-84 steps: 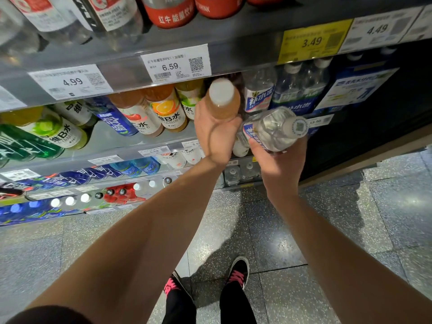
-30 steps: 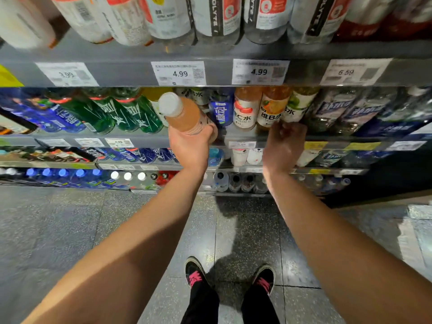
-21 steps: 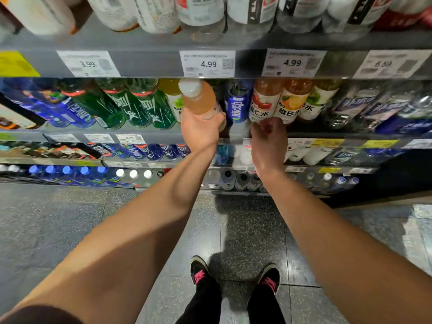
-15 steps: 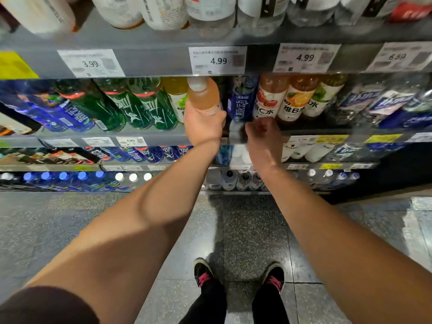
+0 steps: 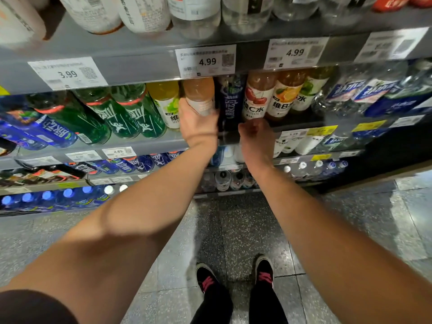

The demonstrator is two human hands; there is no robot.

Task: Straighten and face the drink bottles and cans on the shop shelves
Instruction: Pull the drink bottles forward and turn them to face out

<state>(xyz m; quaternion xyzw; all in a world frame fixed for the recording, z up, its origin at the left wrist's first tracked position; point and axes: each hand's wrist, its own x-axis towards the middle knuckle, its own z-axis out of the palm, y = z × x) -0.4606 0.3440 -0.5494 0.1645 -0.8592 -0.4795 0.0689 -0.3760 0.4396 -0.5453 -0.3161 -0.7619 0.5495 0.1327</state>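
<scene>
L hand (image 5: 198, 123) is gripping the orange drink bottle (image 5: 199, 94); R hand (image 5: 256, 134), at its 3 o'clock, is loosely curled, holding nothing. Bottle could be bumping the blue bottle (image 5: 231, 101) & tipping it

Dim overhead light; glare on floor (image 5: 416, 206) at three o'clock; blurred bottles (image 5: 145, 12) at twelve; edges bowed.

Green bottles (image 5: 121, 113) with red neck bands beside a pale-orange bottle (image 5: 199, 94), a dark-blue bottle (image 5: 232, 101), white price tags (image 5: 205, 60), yellow tags (image 5: 322, 130); grey speckled floor (image 5: 245, 230), black-and-pink shoes (image 5: 207, 278).
</scene>
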